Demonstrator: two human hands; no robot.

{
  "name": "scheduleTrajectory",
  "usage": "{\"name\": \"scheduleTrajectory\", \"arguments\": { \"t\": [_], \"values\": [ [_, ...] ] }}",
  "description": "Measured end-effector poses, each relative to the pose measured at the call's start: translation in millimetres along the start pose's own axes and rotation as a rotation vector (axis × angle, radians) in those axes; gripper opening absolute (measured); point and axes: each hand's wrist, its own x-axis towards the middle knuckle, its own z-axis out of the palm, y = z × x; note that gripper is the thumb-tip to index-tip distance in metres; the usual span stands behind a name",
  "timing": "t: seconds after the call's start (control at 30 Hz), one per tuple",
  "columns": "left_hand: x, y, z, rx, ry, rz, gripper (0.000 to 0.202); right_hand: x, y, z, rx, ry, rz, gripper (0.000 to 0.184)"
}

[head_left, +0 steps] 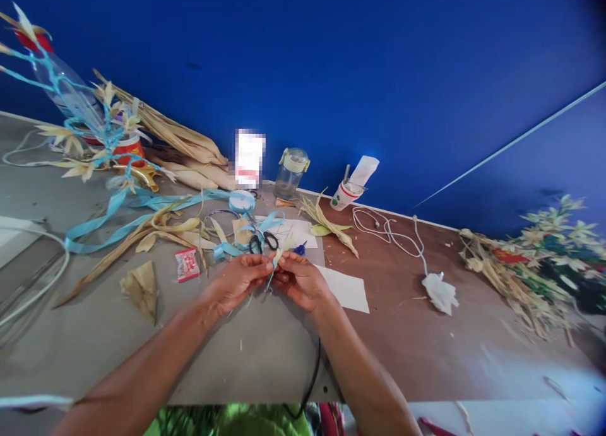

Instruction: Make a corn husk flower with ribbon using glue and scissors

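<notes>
My left hand (241, 281) and my right hand (302, 281) meet over the front middle of the table, fingertips pinched together. Between them is a small pale husk flower (279, 253) with a thin stem, a bit of light blue tape seeming to lie along it. Its lower end points down below my fingers. Just behind the hands lie black-handled scissors (271, 240) and a dark blue pointed object (300, 249). A roll of light blue tape (241, 200) rests farther back, with long blue strips (101, 228) trailing left.
Dried husks (184, 139) are piled at the back left, near a blue-stemmed flower branch (111, 136). A glass jar (290, 174) and a white cup (344, 196) stand by the wall. White cable (402, 237), a red packet (187, 265), white paper (348, 289) and a husk-flower bunch (516, 284) lie around.
</notes>
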Motion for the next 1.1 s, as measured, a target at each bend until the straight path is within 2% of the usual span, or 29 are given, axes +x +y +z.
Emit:
{"name": "scheduleTrajectory", "arguments": {
  "t": [0.27,0.43,0.6,0.7,0.8,0.9,1.0,1.1],
  "values": [
    [2.2,-2.1,0.7,-0.017,-0.005,0.044,0.025,0.5,-1.6,-2.5,0.018,0.01,-0.061,0.027],
    [3.2,-1.7,-1.6,-0.103,0.038,0.088,0.022,-3.7,-5.0,-1.4,-0.141,0.104,-0.206,0.025],
    [3.7,2.4,-4.1,-0.14,0.033,0.113,0.02,-12.2,-20.8,-4.3,-0.576,0.244,-0.398,0.022],
    [3.7,4.1,-5.6,-0.151,0.036,0.137,0.018,-22.3,-35.7,-13.0,-0.916,0.274,-0.431,0.02],
    [2.2,5.6,-5.6,-0.177,0.041,0.135,0.016,-36.6,-42.3,-24.0,-1.222,0.307,-0.408,0.019],
    [-0.5,7.3,-3.6,-0.183,0.039,0.129,0.015,-50.6,-34.7,-30.8,-1.499,0.327,-0.374,0.021],
    [-1.9,7.4,-2.2,-0.179,0.041,0.135,0.015,-58.5,-19.9,-28.2,-1.786,0.348,-0.259,0.034],
    [-0.8,5.2,-3.5,-0.176,0.036,0.157,0.015,-57.9,-8.2,-20.0,-1.98,0.406,-0.185,0.045]
  ]
}}
